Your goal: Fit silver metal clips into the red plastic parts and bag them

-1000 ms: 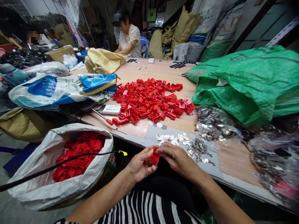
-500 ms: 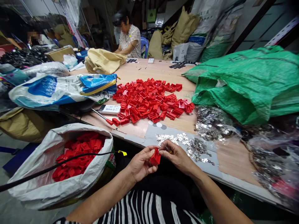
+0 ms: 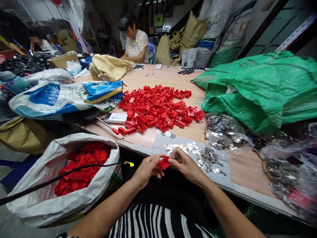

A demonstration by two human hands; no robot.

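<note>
Red pile [image 3: 158, 109]: glossy hard plastic. Counter [image 3: 170, 74] under it: smooth, wood-look. Right of pile: crinkled, semi-gloss green plastic sack [image 3: 260, 87]. Nearside of pile: shiny metal pieces [image 3: 194, 148]. Left of pile: glossy blue-and-white plastic bag [image 3: 71, 96].

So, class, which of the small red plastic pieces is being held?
The red plastic piece in the left hand, which the right hand touches; the others lie heaped on the pale wooden table or inside the white sack.
</note>
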